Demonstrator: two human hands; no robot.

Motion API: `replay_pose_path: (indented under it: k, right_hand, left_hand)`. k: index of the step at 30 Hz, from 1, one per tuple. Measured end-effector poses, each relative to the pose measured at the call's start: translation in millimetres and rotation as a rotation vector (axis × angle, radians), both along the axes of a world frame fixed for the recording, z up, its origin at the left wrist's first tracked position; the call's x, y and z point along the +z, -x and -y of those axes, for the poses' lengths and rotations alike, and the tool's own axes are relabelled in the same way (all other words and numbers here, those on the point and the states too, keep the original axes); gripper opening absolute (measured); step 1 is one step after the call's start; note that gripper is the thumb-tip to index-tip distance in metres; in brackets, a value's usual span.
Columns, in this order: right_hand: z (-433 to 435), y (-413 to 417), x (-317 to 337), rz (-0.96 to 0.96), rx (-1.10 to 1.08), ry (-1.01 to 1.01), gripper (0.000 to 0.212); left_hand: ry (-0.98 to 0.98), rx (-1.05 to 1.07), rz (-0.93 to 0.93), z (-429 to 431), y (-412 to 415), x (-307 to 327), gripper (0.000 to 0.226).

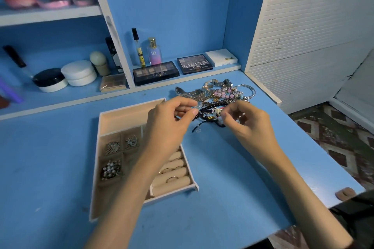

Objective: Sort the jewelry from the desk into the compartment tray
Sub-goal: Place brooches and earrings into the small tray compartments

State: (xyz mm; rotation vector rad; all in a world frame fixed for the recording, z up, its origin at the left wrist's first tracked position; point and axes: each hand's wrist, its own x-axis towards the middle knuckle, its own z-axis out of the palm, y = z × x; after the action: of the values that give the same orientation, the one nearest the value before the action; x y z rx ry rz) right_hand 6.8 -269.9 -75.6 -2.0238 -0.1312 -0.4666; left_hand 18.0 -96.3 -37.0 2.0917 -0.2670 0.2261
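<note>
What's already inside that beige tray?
A shell-shaped silver piece, a small silver charm, a pearl cluster, and two rings on the rolls. The left hand and its arm hide the middle compartments.

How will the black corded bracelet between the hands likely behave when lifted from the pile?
Probably floppy: the black corded bracelet sags between the left hand and right hand, which seem to pinch it, loose cord ends trailing on the desk. Likely light, being thin cord and small beads. It may snag, since it lies against the tangled jewelry pile.
</note>
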Motion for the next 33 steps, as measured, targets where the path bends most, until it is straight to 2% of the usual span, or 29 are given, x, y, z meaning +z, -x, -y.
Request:
replay_pose_path:
  k: [8, 14, 33]
  right_hand:
    - [-48, 2, 9, -0.032, 0.188, -0.188, 0.012]
    - [-87, 3, 13, -0.04, 0.328, -0.175, 0.008]
    - [-124, 7, 9, -0.049, 0.36, -0.143, 0.007]
  left_hand:
    - [0.177, 0.104, -0.063, -58, 15, 7, 0.014]
    - [0.37, 0.15, -0.104, -100, 26, 10, 0.011]
    - [0.369, 0.199, -0.142, -137, 46, 2, 0.009]
